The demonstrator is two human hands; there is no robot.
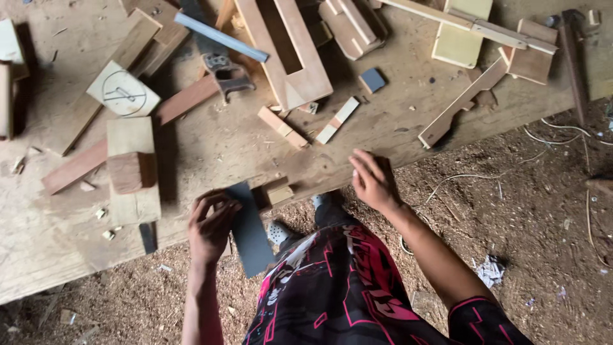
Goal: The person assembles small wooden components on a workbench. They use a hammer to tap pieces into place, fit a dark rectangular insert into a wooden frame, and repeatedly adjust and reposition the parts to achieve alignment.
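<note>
Item: dark sheet, long axis running 11 to 5 o'clock, overhanging the worktop edge. We note the left hand at its 9 o'clock, grip pinched on its long edge. Right hand lies flat, open, empty, well apart at 2 o'clock.

Worn wooden bench; offcuts scattered over it; stacked blocks near front edge; handsaw toward back; dark sheet overhanging front edge; sawdust-strewn floor below.
</note>
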